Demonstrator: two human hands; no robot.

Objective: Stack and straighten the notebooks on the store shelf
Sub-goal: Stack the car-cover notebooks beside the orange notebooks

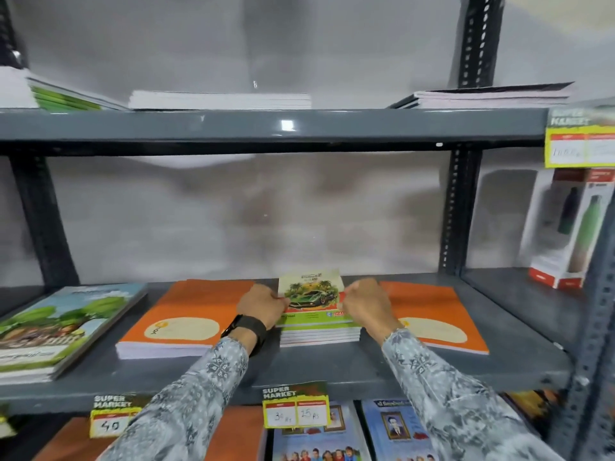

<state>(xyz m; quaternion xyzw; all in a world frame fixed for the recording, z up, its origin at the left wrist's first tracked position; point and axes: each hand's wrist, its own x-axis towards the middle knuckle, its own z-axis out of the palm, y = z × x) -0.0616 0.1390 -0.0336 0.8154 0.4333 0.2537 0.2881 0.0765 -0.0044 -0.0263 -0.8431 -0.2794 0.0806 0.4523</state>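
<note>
A small stack of notebooks (319, 336) lies mid-shelf on the grey metal shelf (332, 371). Its top notebook (311, 289), with a green car and palm trees on the cover, is tilted up at the back. My left hand (261, 306) grips the left edge of that notebook and my right hand (366, 302) grips its right edge. An orange notebook stack (179, 314) lies left of the small stack. Another orange notebook stack (436, 314) lies to the right, partly hidden by my right hand.
A landscape-cover notebook stack (56, 327) lies at the far left. Notebook piles (219, 99) rest on the upper shelf. A boxed bottle (572, 227) stands at right. Price tags (296, 410) hang on the shelf's front edge, with more books (319, 440) below.
</note>
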